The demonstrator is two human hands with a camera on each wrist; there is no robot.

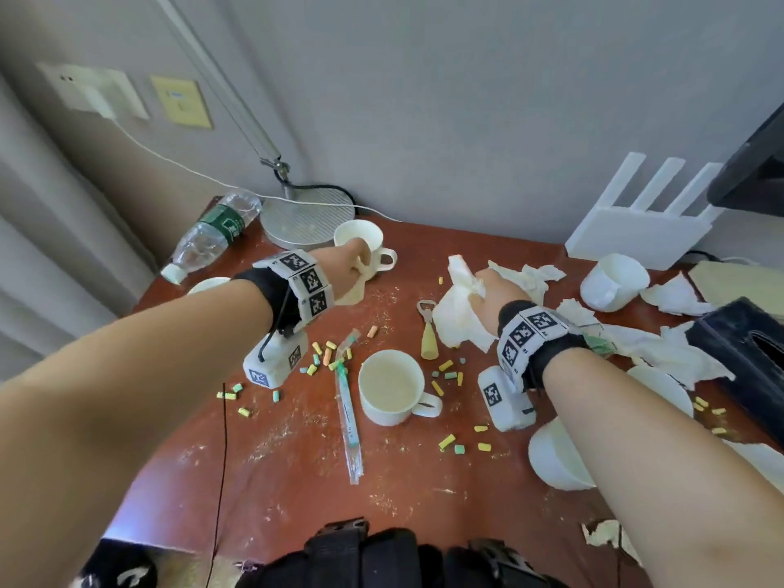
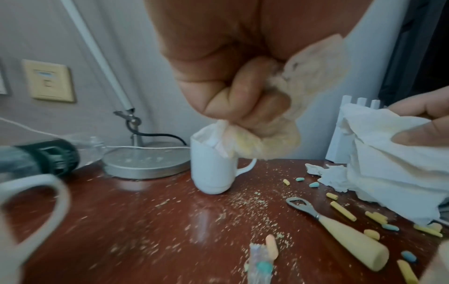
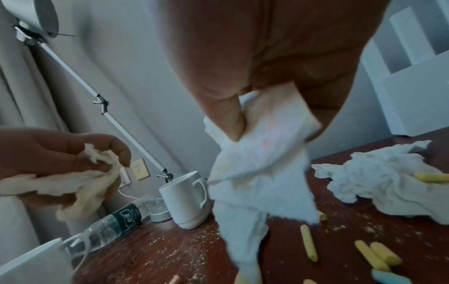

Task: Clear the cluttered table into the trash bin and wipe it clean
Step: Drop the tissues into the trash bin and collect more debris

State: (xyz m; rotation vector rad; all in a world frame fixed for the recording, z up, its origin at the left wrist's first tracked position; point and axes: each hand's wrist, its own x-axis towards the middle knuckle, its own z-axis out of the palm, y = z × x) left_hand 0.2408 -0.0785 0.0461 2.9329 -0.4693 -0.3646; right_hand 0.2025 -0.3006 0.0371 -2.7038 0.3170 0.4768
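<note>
My left hand (image 1: 354,265) grips a yellow-stained crumpled tissue (image 2: 279,134) above the red-brown table (image 1: 297,439), just in front of a white mug (image 1: 360,244) by the lamp base. My right hand (image 1: 488,290) holds a large white tissue (image 1: 458,320) lifted over the table's middle; its lower end hangs down (image 3: 243,230). More crumpled tissues (image 1: 526,273) lie behind and to the right of that hand. Coloured pellets (image 1: 326,354), crumbs, a plastic wrapper (image 1: 350,418) and a bottle opener (image 1: 428,333) litter the table.
A mug (image 1: 392,388) with beige liquid stands mid-table. A plastic bottle (image 1: 212,235) lies at back left beside the lamp base (image 1: 305,218). White cups (image 1: 613,282), bowls (image 1: 555,456), a black tissue box (image 1: 746,367) and a white rack (image 1: 645,222) crowd the right side.
</note>
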